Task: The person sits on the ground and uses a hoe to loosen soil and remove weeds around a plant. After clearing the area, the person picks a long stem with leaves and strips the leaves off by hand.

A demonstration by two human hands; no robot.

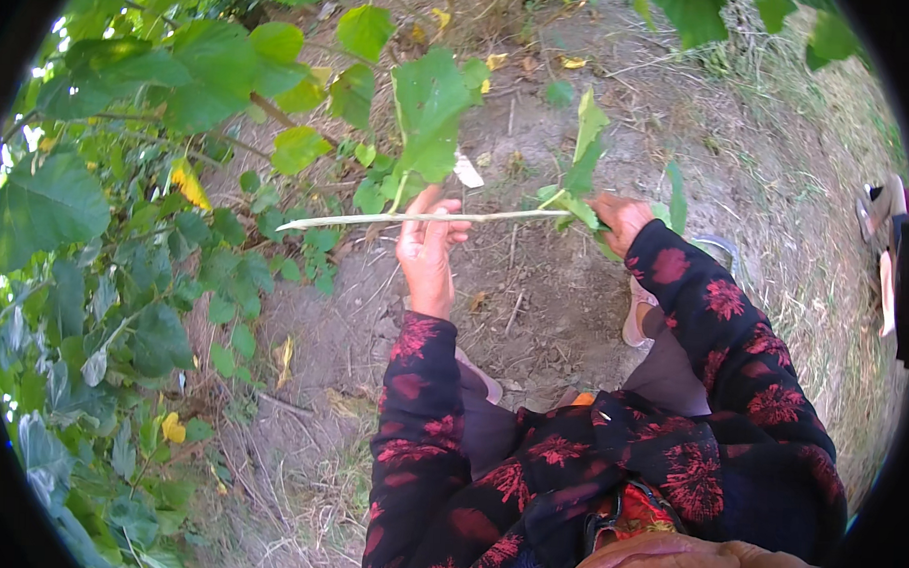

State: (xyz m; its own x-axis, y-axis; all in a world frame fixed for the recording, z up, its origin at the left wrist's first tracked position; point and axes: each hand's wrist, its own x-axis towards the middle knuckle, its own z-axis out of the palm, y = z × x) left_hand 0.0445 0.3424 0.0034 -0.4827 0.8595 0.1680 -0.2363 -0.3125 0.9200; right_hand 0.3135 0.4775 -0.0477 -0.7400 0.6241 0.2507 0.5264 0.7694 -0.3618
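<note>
A pale, leafy cut branch (336, 220) lies crosswise before me, its bare end pointing left. My left hand (429, 245) holds it near the middle, between thumb and fingers, beside the stalk of a large green leaf (429, 106). At the branch's right end my right hand (620, 221) is closed around the leafy part; its fingertips are partly hidden by leaves. Another upright leaf (585, 165) rises from the branch just left of my right hand.
Leafy shrubs (153, 326) fill the left side, and more leaves hang at the top. Beneath me is dry bare soil (543, 317) with twigs, with grass (816, 259) on the right. Part of another person (890, 247) shows at the far right edge.
</note>
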